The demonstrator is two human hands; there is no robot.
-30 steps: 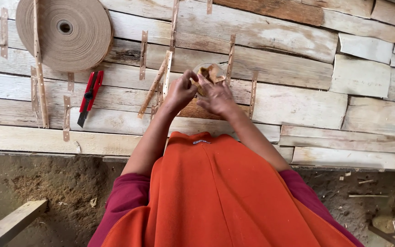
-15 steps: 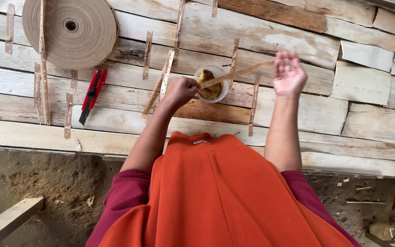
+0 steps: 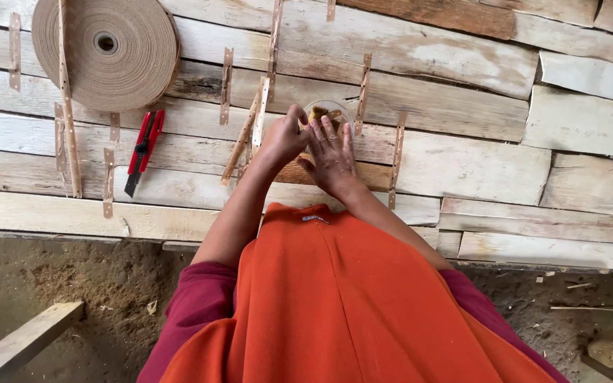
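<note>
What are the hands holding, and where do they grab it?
Both the left hand and the right hand are at a small clear bowl on the planks, touching its near rim. Whether either really grips anything cannot be told.

A big roll of brown tape (image 3: 108, 51) lies on the plank platform (image 3: 462, 156) above a red cutter (image 3: 144, 150).
</note>
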